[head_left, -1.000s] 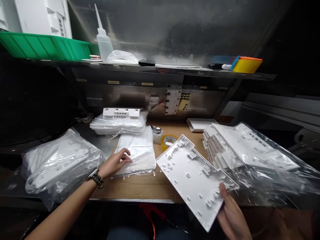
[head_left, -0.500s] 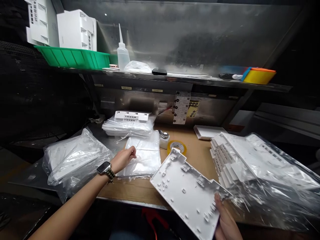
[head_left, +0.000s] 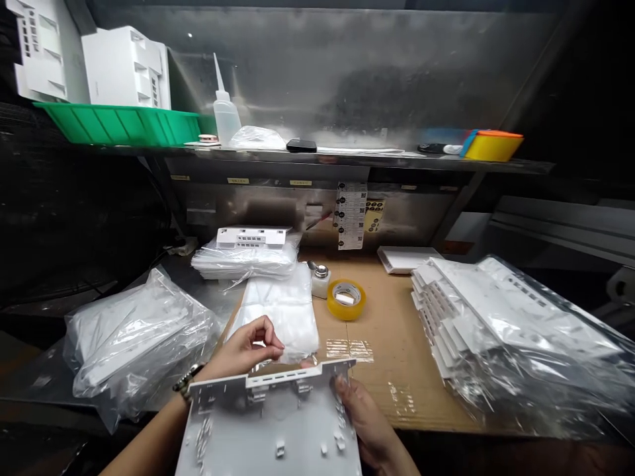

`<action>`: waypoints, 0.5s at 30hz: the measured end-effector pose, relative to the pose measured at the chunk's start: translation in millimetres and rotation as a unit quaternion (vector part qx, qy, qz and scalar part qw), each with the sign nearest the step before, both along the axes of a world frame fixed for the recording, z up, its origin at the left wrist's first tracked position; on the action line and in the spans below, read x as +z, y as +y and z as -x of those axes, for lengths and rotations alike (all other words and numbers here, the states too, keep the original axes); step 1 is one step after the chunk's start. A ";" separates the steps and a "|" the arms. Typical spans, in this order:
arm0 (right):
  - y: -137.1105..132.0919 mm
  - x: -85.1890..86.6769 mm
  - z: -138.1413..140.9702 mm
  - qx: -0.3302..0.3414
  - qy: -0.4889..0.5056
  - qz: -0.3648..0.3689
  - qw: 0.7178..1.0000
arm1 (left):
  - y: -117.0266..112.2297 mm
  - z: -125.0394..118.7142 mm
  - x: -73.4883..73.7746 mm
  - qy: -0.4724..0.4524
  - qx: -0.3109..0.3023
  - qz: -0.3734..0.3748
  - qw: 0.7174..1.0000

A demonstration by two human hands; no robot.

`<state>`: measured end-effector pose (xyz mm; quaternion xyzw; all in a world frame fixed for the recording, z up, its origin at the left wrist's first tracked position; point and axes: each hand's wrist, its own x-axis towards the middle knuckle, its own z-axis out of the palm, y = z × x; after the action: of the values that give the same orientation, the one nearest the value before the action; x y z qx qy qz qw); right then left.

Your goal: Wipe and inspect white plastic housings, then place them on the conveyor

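A white plastic housing (head_left: 302, 426), with clips and small posts inside, is held at its right edge by my right hand (head_left: 364, 423). It is tilted at the front of the bench, its slotted edge away from me. My left hand (head_left: 251, 347) is closed in a pinch just beyond that edge, over the front of a stack of clear plastic bags (head_left: 282, 301). Whether thin film sits between its fingertips I cannot make out. A beaded bracelet is on the left wrist.
Bagged white housings are piled at the right (head_left: 496, 311) and lie at the left (head_left: 133, 330). Behind the bags stands another bagged stack (head_left: 243, 258). A yellow tape roll (head_left: 346, 299) and a small pump bottle (head_left: 321, 281) are mid-bench. Overhead, a shelf (head_left: 342, 157) carries a green basket (head_left: 119, 125).
The housing has moved left with my right hand and turned, its slotted edge now facing away from me. My left hand has come down to the front of the bag stack, still pinched.
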<state>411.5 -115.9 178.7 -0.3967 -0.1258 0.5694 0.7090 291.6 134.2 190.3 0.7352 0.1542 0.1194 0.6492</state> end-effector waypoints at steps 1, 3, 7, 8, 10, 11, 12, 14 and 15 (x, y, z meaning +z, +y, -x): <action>3.1 -0.6 0.8 0.015 0.002 -0.013 1.000 | -4.6 1.0 -1.0 -0.009 -0.002 -0.002 1.000; 8.4 -2.7 2.3 0.039 0.004 -0.031 0.999 | -13.3 -0.8 -5.0 -0.035 0.004 -0.012 0.999; 20.5 -8.7 5.4 0.055 -0.016 -0.031 0.998 | -25.0 -14.0 -16.0 -0.079 -0.011 -0.026 0.996; 23.6 -10.0 5.4 0.054 -0.023 -0.025 0.998 | -26.1 -17.5 -18.8 -0.085 -0.016 -0.027 0.996; 28.2 -11.6 3.6 0.051 -0.035 -0.007 0.998 | -25.1 -22.9 -24.5 -0.095 -0.022 -0.033 0.995; 29.3 -12.0 1.8 0.049 -0.037 0.005 0.998 | -22.6 -24.5 -27.3 -0.098 -0.024 -0.038 0.994; 29.6 -12.1 -0.7 0.044 -0.036 0.016 0.998 | -18.9 -25.3 -29.8 -0.101 -0.024 -0.045 0.994; 27.7 -12.1 -6.5 0.032 -0.028 0.035 0.998 | -8.9 -24.4 -32.8 -0.102 -0.006 -0.067 0.992; 25.8 -12.2 -9.5 0.023 -0.022 0.043 0.999 | -3.4 -23.1 -32.8 -0.101 0.011 -0.085 0.991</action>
<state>420.9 -90.1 166.5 -0.4366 -0.1260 0.5813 0.6750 314.7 130.8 157.4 0.7700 0.0850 0.2128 0.5954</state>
